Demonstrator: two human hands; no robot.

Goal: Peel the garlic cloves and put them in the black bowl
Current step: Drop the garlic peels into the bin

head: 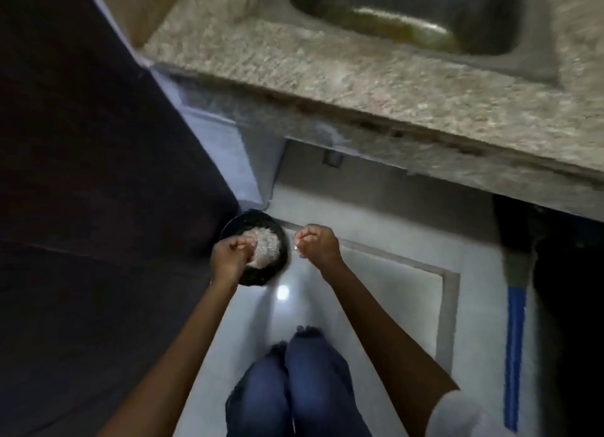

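Down on the floor [376, 273] I see left hand [228, 256] curled over black bowl [261, 274], right hand [315, 242] fisted beside it (contents unclear, blurry), so skins w/ cloves could spill past the rim.

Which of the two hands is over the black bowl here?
The left hand: it overlaps the round black bowl and its pale contents, while the right hand hovers beside the bowl, over the white floor.

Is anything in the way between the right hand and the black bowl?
Nothing visible. The right hand hovers just right of the black bowl, with only bare floor between them. The left hand reaches over the bowl's near-left rim, off that path.
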